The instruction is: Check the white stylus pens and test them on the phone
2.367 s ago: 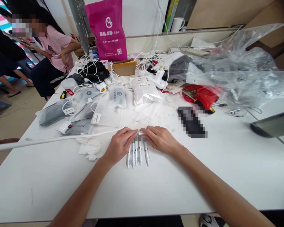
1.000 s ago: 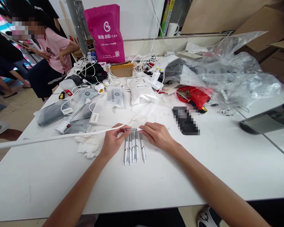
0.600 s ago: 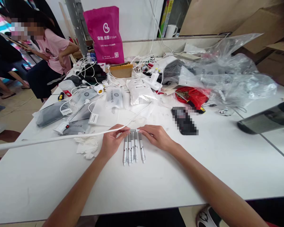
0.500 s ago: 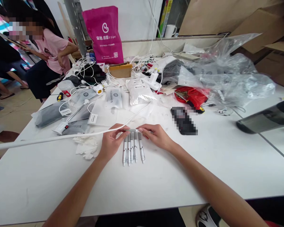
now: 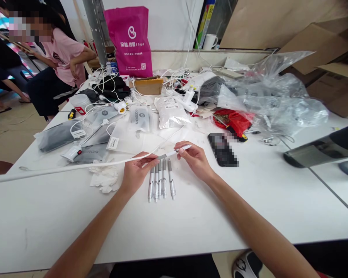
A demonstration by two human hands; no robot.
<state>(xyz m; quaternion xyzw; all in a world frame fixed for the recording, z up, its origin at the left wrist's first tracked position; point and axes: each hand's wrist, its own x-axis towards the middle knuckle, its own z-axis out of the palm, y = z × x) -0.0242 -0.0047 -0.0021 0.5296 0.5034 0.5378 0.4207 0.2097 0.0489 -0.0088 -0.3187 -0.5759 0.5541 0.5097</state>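
Observation:
A grey-and-white pen (image 5: pixel 170 153) is held crosswise between my two hands, its right end tilted up. My left hand (image 5: pixel 137 172) pinches the grey end. Fingers of my right hand (image 5: pixel 193 159) are closed on the white end, where a clear part sticks out past the fingertips. Just below, several similar pens (image 5: pixel 159 181) lie side by side on the white table, grey ends away from me; one (image 5: pixel 171 179) lies slightly apart on the right. A white cable (image 5: pixel 84 166) passes in front of my left hand.
Crumpled tissue (image 5: pixel 104 178) lies left of the pens, and a dark phone (image 5: pixel 223 150) to the right. Behind are bagged packets (image 5: pixel 140 119), tangled cables and clear plastic (image 5: pixel 272 104). A dark bottle (image 5: pixel 321 146) lies at far right. A person in pink (image 5: pixel 65 54) sits at back left.
My right hand has risen a little and shifted right along the pen, which now slants upward with more of its white barrel showing. My left hand stays nearly in place.

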